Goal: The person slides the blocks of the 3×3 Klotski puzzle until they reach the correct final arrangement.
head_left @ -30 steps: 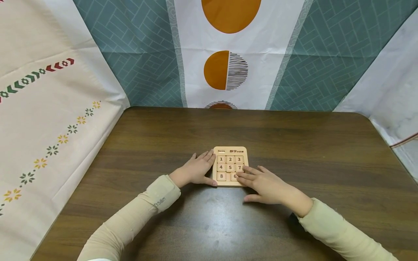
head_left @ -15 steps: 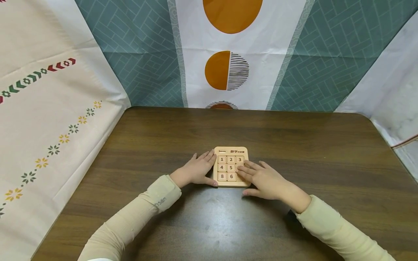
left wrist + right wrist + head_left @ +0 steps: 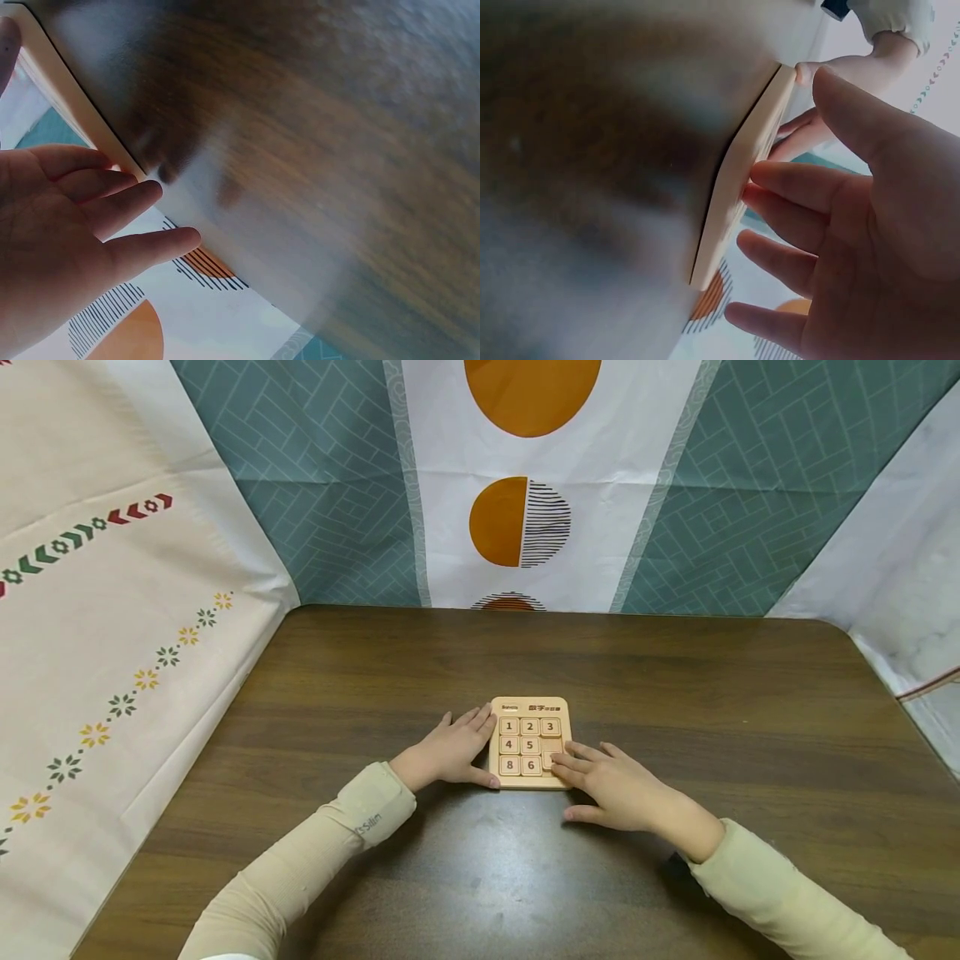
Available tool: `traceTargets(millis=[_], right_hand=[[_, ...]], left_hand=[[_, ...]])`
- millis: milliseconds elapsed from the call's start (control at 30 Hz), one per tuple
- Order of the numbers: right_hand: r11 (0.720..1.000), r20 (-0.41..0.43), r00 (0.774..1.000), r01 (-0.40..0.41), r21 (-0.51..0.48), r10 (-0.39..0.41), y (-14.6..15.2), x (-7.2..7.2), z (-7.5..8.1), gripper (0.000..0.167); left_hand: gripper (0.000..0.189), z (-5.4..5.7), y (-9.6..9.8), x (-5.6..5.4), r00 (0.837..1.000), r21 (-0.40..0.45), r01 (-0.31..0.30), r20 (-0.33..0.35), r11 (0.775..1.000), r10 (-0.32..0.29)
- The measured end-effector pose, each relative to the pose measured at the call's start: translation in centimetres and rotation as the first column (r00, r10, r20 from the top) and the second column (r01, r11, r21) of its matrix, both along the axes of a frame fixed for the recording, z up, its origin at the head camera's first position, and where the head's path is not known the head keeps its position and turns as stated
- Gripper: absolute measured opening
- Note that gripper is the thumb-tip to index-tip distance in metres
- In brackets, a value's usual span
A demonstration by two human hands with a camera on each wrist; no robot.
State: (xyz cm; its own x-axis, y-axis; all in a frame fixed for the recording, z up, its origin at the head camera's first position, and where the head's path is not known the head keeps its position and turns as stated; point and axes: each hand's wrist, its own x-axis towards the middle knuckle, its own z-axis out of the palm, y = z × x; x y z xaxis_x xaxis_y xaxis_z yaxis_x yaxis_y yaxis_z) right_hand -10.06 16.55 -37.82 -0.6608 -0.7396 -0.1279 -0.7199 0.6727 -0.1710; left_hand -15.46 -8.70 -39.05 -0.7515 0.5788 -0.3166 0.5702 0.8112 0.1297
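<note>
A wooden number sliding puzzle [image 3: 513, 782] lies flat on the table, its square tiles marked with digits. Rows read 1, 2, 3, then 4, 5 and a gap, then 8, 6 and a tile [image 3: 547, 768] whose digit is covered by fingers. My left hand [image 3: 453, 750] steadies the puzzle's left side, fingers straight along the edge and thumb at the lower left corner. Reaching in from the right, my right hand [image 3: 617, 787] has its fingertips on that lower right tile, fingers extended and thumb apart over the table. Both wrist views show the puzzle's pale side edge [image 3: 724, 202] near the fingers.
The dark wooden table [image 3: 375, 677] surrounds the puzzle. Behind it hangs a teal and white cloth [image 3: 345, 527] with orange circles. An embroidered cream cloth [image 3: 112, 610] borders the left side, and a whitish cloth [image 3: 900, 568] the right.
The 6 tile has slid left into the bottom middle slot. The right hand moved up to the 7 tile, then back down, and the tile in the right column has shifted downward. The left hand stays put.
</note>
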Motion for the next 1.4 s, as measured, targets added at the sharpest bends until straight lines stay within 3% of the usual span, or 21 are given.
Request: traceTargets(millis=[300,867,1133,1400], right_hand=[[0.999,0.005,1.0,-0.031,-0.006,0.031,0.1,0.6,0.1,0.061],[0.999,-0.057,0.998,-0.041,-0.031,0.039,-1.4,-2.2,0.0,0.065],[0.999,-0.034,0.999,-0.039,-0.01,0.039,-2.2,-2.6,-0.3,0.065],[1.0,-0.013,1.0,-0.018,-0.015,0.018,-1.0,-2.5,-0.3,0.064]], left_hand=[[0.102,0.0,0.0,0.0,1.0,0.001,0.0,0.002,1.0,0.0],[0.102,-0.2,0.0,-0.2,1.0,-0.003,0.022,-0.018,1.0,-0.022],[0.102,-0.1,0.0,-0.1,1.0,-0.006,0.015,-0.017,1.0,-0.016],[0.102,-0.1,0.0,-0.1,1.0,0.003,0.008,-0.011,1.0,-0.008]])
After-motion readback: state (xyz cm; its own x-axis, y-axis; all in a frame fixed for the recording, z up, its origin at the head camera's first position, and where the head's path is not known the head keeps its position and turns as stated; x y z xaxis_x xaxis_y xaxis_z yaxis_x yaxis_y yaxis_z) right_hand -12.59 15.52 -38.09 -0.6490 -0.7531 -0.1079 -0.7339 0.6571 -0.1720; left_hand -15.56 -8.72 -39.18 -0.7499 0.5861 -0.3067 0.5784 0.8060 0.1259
